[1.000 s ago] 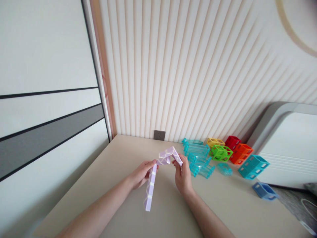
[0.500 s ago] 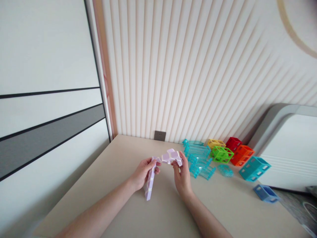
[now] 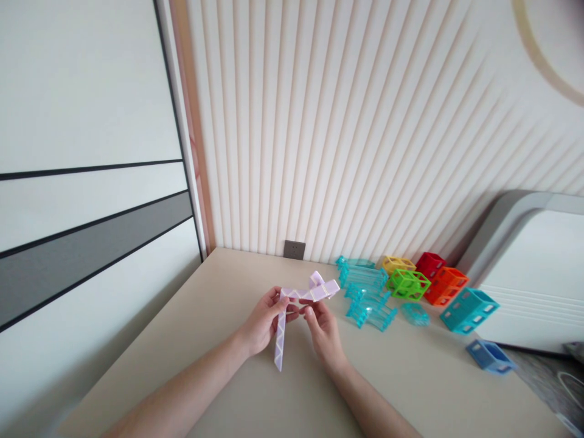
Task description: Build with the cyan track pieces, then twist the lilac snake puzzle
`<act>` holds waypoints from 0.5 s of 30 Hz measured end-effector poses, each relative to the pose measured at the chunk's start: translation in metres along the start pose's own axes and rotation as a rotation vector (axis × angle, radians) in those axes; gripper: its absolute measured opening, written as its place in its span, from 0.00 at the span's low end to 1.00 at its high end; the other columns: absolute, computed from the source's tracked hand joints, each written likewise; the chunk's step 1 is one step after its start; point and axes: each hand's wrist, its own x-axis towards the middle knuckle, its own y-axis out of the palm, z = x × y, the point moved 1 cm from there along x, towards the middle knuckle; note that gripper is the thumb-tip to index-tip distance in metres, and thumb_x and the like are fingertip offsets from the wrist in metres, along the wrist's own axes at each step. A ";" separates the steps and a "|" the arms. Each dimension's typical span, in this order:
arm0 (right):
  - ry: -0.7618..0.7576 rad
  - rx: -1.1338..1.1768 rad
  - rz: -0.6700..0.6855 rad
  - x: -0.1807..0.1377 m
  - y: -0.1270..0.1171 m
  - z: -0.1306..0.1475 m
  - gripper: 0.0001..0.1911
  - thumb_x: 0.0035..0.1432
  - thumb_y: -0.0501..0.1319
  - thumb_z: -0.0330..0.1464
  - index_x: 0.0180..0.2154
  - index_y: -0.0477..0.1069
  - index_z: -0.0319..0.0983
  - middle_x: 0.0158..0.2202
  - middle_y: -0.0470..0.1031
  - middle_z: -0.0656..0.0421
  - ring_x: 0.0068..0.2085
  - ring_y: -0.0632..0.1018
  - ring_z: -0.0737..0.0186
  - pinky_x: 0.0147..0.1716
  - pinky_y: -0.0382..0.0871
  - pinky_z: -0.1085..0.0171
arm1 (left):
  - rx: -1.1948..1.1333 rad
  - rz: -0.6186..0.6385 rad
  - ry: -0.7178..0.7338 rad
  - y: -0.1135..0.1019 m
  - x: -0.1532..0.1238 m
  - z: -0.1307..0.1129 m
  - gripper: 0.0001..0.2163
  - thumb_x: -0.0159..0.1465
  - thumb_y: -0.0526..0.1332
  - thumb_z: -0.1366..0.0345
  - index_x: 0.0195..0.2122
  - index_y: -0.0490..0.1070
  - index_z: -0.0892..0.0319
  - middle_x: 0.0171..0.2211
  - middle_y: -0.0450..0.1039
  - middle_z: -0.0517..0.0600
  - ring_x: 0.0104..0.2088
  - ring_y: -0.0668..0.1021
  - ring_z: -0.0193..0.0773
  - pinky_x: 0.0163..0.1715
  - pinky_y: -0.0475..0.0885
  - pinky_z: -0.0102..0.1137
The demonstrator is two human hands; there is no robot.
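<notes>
A lilac and white twist-snake puzzle [image 3: 292,304] is held above the beige table [image 3: 214,365]. My left hand [image 3: 262,322] grips it at the bend where its long tail hangs down toward the table. My right hand [image 3: 322,328] pinches the horizontal stretch just right of that bend. The puzzle's far end [image 3: 325,286] sticks up and out past my right fingers, folded into a small kink.
Clear turquoise track pieces [image 3: 367,292] lie right of my hands. Behind them stand open cube frames: yellow [image 3: 398,264], green [image 3: 407,284], red [image 3: 429,264], orange [image 3: 446,284], teal [image 3: 469,309] and blue [image 3: 490,355]. A ribbed wall with a grey socket [image 3: 294,249] backs the table.
The puzzle's upper section has been turned from an arch into a flatter horizontal run. My right hand has slid left and lower along it. The tail now hangs more steeply.
</notes>
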 end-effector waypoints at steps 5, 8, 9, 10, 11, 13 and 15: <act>0.015 0.001 -0.190 0.001 -0.001 0.006 0.21 0.58 0.64 0.50 0.39 0.73 0.38 0.34 0.79 0.54 0.35 0.78 0.56 0.37 0.74 0.59 | 0.049 0.041 -0.083 0.005 -0.002 0.006 0.13 0.58 0.71 0.61 0.37 0.73 0.62 0.34 0.77 0.49 0.33 0.80 0.35 0.40 0.77 0.33; 0.027 0.002 -0.235 0.001 -0.002 0.007 0.21 0.57 0.64 0.49 0.38 0.74 0.37 0.34 0.78 0.54 0.34 0.77 0.57 0.36 0.73 0.59 | 0.100 0.004 -0.088 0.006 -0.002 0.007 0.15 0.58 0.71 0.58 0.38 0.74 0.63 0.33 0.78 0.51 0.30 0.80 0.35 0.38 0.77 0.34; 0.026 0.002 -0.246 0.001 -0.002 0.008 0.21 0.57 0.65 0.49 0.38 0.74 0.37 0.34 0.78 0.54 0.34 0.77 0.57 0.36 0.73 0.60 | 0.122 -0.015 -0.089 0.005 -0.002 0.007 0.15 0.58 0.71 0.57 0.37 0.74 0.63 0.34 0.78 0.52 0.30 0.81 0.36 0.38 0.77 0.34; 0.023 0.001 -0.252 0.001 -0.002 0.008 0.22 0.57 0.65 0.49 0.39 0.74 0.37 0.34 0.78 0.53 0.35 0.77 0.57 0.36 0.73 0.60 | 0.144 -0.031 -0.091 0.005 -0.001 0.007 0.16 0.58 0.70 0.56 0.37 0.74 0.63 0.34 0.79 0.53 0.30 0.81 0.36 0.38 0.77 0.34; 0.022 0.001 -0.254 0.001 -0.002 0.009 0.22 0.56 0.65 0.49 0.39 0.74 0.37 0.34 0.79 0.53 0.35 0.78 0.57 0.36 0.73 0.60 | 0.164 -0.040 -0.094 0.005 -0.001 0.007 0.16 0.58 0.70 0.55 0.37 0.75 0.64 0.35 0.79 0.55 0.30 0.81 0.37 0.38 0.77 0.35; 0.022 0.010 -0.243 0.001 -0.001 0.009 0.22 0.57 0.65 0.49 0.39 0.73 0.37 0.34 0.79 0.53 0.34 0.78 0.57 0.36 0.73 0.59 | 0.190 -0.033 -0.097 0.005 -0.001 0.006 0.17 0.59 0.69 0.54 0.37 0.75 0.65 0.36 0.80 0.56 0.30 0.81 0.39 0.39 0.77 0.36; 0.027 0.026 -0.225 0.001 -0.002 0.009 0.21 0.57 0.64 0.49 0.40 0.73 0.37 0.34 0.79 0.53 0.35 0.79 0.56 0.36 0.73 0.59 | 0.203 -0.011 -0.096 0.005 -0.001 0.006 0.17 0.59 0.69 0.53 0.38 0.76 0.65 0.37 0.80 0.57 0.31 0.82 0.39 0.39 0.77 0.36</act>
